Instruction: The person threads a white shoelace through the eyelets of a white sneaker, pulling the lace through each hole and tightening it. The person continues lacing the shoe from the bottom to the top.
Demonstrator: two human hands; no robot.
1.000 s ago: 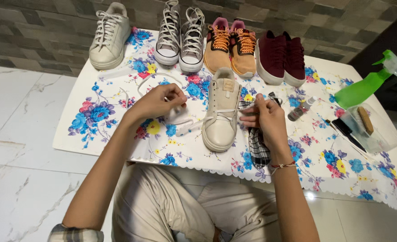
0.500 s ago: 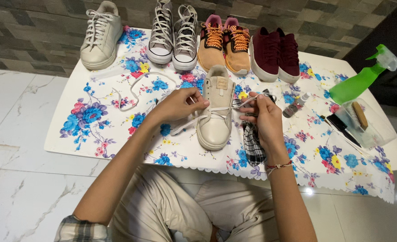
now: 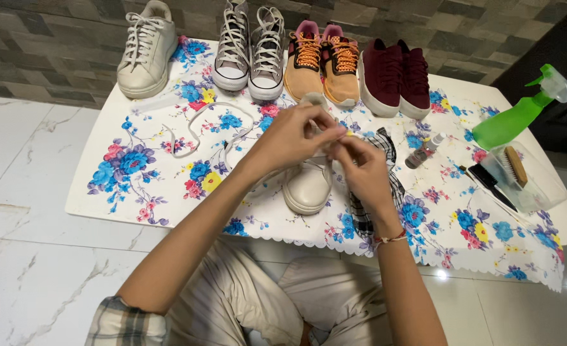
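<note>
A cream sneaker [image 3: 308,186] lies toe toward me on the floral cloth [image 3: 130,186]. My left hand [image 3: 290,136] and my right hand [image 3: 360,168] meet above it, fingertips pinched together on its white lace. The rest of that lace [image 3: 197,131] trails in a loop to the left over the cloth. A checked rag [image 3: 389,186] lies under my right wrist. The sneaker's upper half is hidden behind my hands.
Along the back stand a cream sneaker [image 3: 146,51], a grey high-top pair [image 3: 250,51], a tan pair with orange laces [image 3: 322,64] and a maroon pair [image 3: 399,77]. At right are a green spray bottle [image 3: 517,115], a small bottle [image 3: 423,151], and a clear box with a brush [image 3: 520,176].
My left hand has come in from the left over the sneaker and met my right hand; both now pinch the lace. The view has shifted closer.
</note>
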